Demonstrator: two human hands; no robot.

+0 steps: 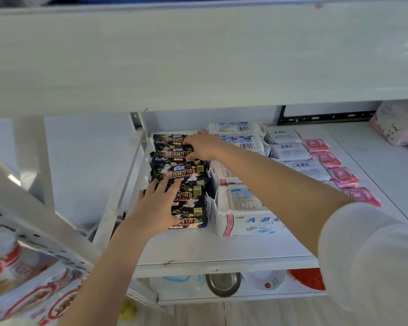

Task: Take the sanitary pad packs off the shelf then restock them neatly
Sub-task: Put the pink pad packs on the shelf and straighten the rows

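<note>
A row of several black sanitary pad packs (186,175) printed "420" runs front to back along the left side of the white shelf (210,250). My left hand (154,205) lies flat, fingers spread, on the front black packs. My right hand (201,147) reaches to the back of the row, its fingers curled over a rear black pack. To the right stand large white ABC packs (243,208), then smaller white ABC packs (290,151), then a row of pink packs (343,176).
An upper shelf board (198,62) overhangs the row and a metal upright (137,142) borders its left side. Pink wrapped goods (398,123) sit at far right. Below the shelf are bowls (223,283) and plastic containers; red-and-white packets (21,278) hang at lower left.
</note>
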